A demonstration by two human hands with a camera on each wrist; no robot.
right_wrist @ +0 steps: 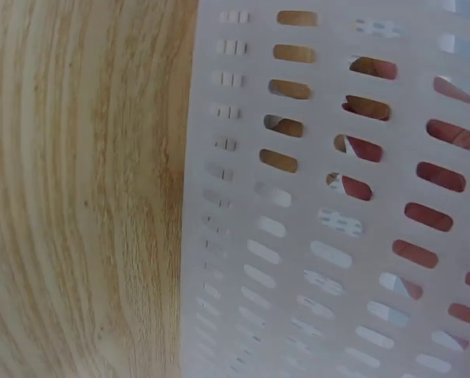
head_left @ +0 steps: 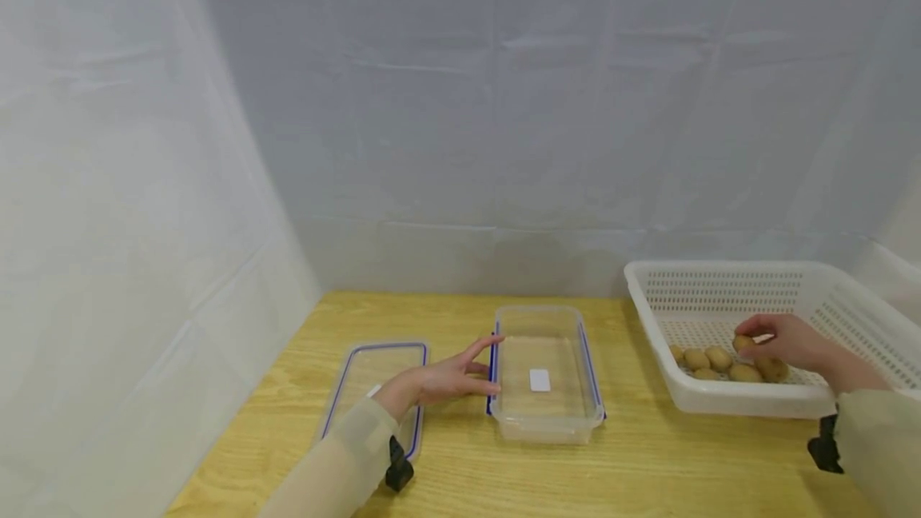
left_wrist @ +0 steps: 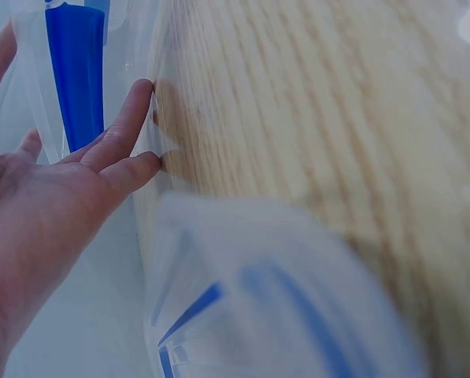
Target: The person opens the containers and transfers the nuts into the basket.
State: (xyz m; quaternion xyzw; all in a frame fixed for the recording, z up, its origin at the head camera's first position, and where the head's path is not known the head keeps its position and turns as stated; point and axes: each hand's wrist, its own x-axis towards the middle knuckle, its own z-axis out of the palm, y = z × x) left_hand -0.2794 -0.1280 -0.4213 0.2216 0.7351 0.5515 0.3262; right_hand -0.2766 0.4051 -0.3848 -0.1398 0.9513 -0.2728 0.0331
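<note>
A clear plastic food container [head_left: 572, 414] with blue side latches stands lidless on the table, a white label inside its outline. My left hand [head_left: 453, 378] is spread against its left side, thumb at the rim. In the left wrist view, fairly straight fingers [left_wrist: 124, 130] reach down beside a blue latch [left_wrist: 77, 71]. Over the white slotted basket [head_left: 748, 404], my right hand [head_left: 791, 342] pinches a small potato [head_left: 741, 342] between thumb and fingers. Several more potatoes [head_left: 718, 357] lie below it in the basket. The right wrist view shows that hand only through the basket's slots.
The container's clear lid [head_left: 388, 354], edged with a blue seal, lies at the left, partly under my left forearm. White sheeting [head_left: 460, 142] encloses the wooden table [head_left: 460, 478] at the back and sides.
</note>
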